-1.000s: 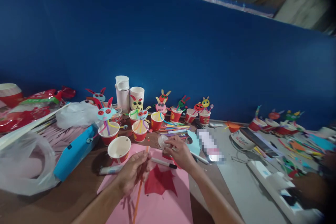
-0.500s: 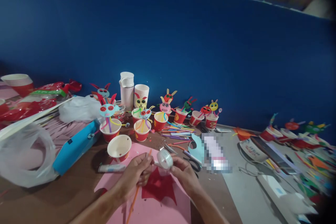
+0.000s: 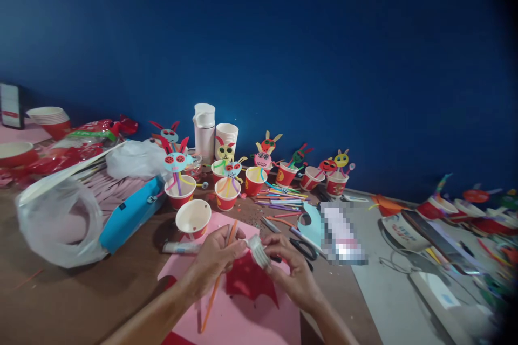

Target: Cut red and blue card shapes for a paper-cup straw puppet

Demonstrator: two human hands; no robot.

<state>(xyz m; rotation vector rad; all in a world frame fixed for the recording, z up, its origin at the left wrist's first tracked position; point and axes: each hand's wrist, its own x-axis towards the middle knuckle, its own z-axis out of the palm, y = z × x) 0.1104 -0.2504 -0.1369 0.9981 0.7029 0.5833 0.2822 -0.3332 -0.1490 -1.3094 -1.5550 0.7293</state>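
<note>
My left hand (image 3: 216, 261) is closed around a thin orange pipe cleaner (image 3: 210, 304), which slants down over the pink paper. Its fingertips also meet the near side of a roll of clear tape (image 3: 258, 252). From the other side, my right hand (image 3: 289, 269) grips that roll between thumb and fingers, tilted. Whether a strip of tape is pulled out between the hands is hard to make out. Beneath both hands lies a pink paper sheet (image 3: 259, 326) with a cut red paper piece (image 3: 251, 283) on it. An open paper cup (image 3: 193, 218) stands just beyond my left hand.
Red cups with paper bunny figures (image 3: 227, 194) line the back by a white flask (image 3: 204, 137). Pipe cleaners (image 3: 281, 200) and black scissors (image 3: 304, 249) lie beyond my right hand. A plastic bag (image 3: 60, 226) and blue box (image 3: 131, 215) are left; a grey table adjoins right.
My head view has swung a little left. The tape roll has turned and tilted in my right hand, with its fingers now curled further over it. The orange pipe cleaner stays in my left hand.
</note>
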